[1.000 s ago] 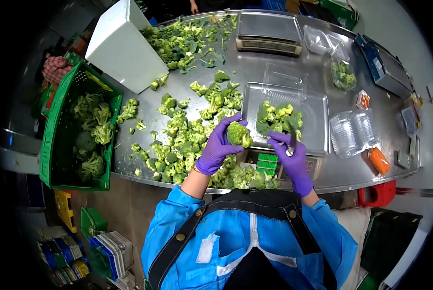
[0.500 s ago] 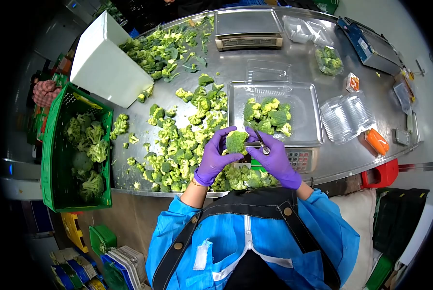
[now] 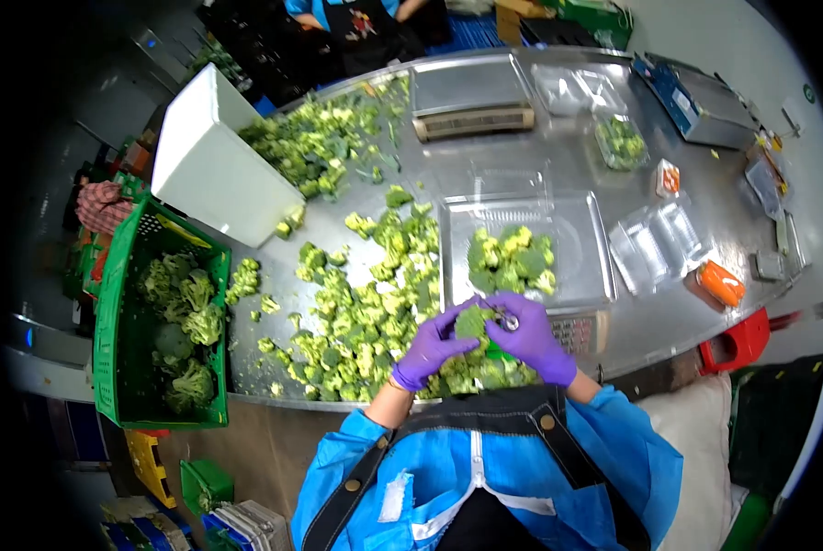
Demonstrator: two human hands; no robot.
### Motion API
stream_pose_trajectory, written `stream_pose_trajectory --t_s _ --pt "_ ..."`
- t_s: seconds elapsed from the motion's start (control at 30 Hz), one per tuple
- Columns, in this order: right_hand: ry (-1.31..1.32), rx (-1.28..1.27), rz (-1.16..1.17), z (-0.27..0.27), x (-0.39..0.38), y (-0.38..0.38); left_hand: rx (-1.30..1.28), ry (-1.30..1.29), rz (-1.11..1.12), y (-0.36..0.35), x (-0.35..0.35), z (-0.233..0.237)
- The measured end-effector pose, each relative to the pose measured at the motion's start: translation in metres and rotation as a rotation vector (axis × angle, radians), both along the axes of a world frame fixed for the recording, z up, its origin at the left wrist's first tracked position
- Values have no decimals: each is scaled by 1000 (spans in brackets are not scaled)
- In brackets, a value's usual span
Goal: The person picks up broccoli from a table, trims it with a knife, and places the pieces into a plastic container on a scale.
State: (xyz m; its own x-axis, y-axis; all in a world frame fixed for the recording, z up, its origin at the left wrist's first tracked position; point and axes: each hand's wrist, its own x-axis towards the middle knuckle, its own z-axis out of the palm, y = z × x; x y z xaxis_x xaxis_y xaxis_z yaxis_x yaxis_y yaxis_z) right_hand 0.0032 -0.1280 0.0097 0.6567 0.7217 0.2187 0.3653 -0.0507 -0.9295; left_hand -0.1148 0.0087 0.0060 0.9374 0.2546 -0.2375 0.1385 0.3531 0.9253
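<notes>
From my end of the head feed: broccoli floret point(image 3: 473, 323) sits between the two hands, over the near side of the desk point(image 3: 568, 156). Left hand point(image 3: 434, 349) pinched round it, thumb on the near side; right hand point(image 3: 533, 340) closed on a metal-ended tool point(image 3: 511, 323), fingertips right up against the floret, so hands practically together. Clutter: loose florets point(image 3: 366, 321) crowd the left hand's left side, and more point(image 3: 485, 375) lie just this side of both hands. Straight beyond the fingertips I get the scale tray point(image 3: 579, 262), its near rim close, carrying an open clear container point(image 3: 512, 182) with cut florets point(image 3: 512, 257). Hands partly block the scale front; the keypad point(image 3: 581, 332) shows right of the right hand. Further right, another clear container point(image 3: 655, 243) and an orange packet point(image 3: 721, 283); beyond those, a small box point(image 3: 668, 177) and a filled container point(image 3: 621, 142). Well left of the hands, a green crate point(image 3: 108, 340) holding broccoli heads; far left ahead, a white box point(image 3: 228, 174), tilted. Second scale point(image 3: 471, 87) far ahead, co-worker's apron point(image 3: 361, 28) past the desk's far edge. Orientation: floret's green crown faces up at my camera; stem hidden by fingers, so I can't call its long axis. Tool's round end faces up too, the rest hidden.
</notes>
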Motion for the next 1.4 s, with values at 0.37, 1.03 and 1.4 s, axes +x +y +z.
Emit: stream_pose_trajectory --t_s 0.37,1.03,1.4 --pt "396 98 -79 -10 9 -6 -139 -155 94 -5 3 -1" --pt "559 54 -195 -15 38 -52 849 -237 193 21 54 -2" --pt "-187 -34 -333 -5 81 -33 1038 -321 280 18 88 -27"
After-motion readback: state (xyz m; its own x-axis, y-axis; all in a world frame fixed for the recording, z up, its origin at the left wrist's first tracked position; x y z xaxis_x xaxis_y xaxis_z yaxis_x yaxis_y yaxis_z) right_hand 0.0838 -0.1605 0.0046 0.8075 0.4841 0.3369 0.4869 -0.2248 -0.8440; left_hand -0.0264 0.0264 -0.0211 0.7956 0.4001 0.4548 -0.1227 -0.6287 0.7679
